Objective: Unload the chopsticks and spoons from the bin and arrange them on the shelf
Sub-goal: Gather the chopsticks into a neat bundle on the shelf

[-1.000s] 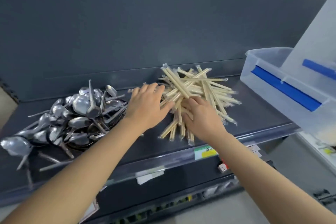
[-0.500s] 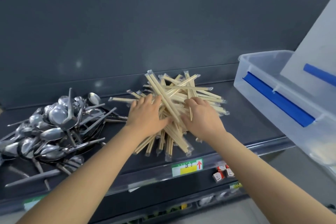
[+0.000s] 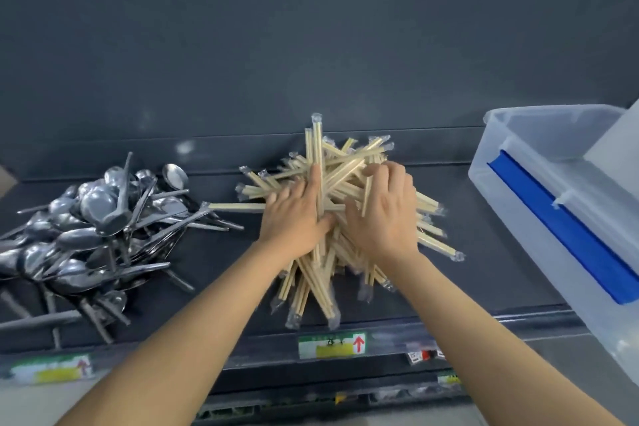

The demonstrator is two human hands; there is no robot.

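From the head camera, both hands are down on the heap of wrapped chopsticks in the middle of the dark shelf. The left hand lies with fingers straight and spread, pressing on the sticks. The right hand has its fingers curled over several. A pile of metal spoons sits well to the left. A clear bin stands at the right.

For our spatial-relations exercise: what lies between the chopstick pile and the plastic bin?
Only bare dark shelf, seen in the head view; the chopsticks and the bin lie apart.
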